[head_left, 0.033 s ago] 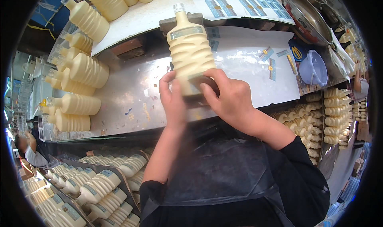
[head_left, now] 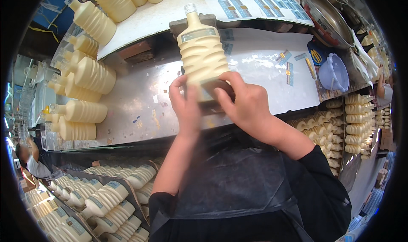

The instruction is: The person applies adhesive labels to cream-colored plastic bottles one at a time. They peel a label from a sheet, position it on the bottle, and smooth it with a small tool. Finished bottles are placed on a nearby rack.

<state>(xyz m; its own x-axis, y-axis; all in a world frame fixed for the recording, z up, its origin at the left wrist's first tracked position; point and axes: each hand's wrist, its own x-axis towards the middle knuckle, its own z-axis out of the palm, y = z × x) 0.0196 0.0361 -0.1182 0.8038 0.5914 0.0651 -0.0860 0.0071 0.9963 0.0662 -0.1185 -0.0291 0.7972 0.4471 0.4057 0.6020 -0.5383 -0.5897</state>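
A cream-coloured bottle (head_left: pixel 204 57) with a wavy ribbed body, a clear threaded neck and a blue-grey label band lies in front of me, its neck pointing away. Its shoulder rests against a dark block (head_left: pixel 175 26). At the lower left of the bottle, my left hand (head_left: pixel 187 110) grips its side; the thumb is smeared by motion. My right hand (head_left: pixel 250 104) is closed round a dark brown flat piece (head_left: pixel 222 88), pressed against the lower face of the bottle. What that piece is made of I cannot tell.
Several more cream bottles (head_left: pixel 95 74) stand along the left edge of the metal table (head_left: pixel 131 93). Sheets of blue labels (head_left: pixel 255 4) lie on the far white board. A lavender bucket (head_left: pixel 334 72) and a metal pan (head_left: pixel 327 14) are at right. Crates of bottles (head_left: pixel 106 195) sit lower left.
The bottle has shifted very slightly to the left. My hands stay nearly where they were, with a small movement of the fingers at its lower end.
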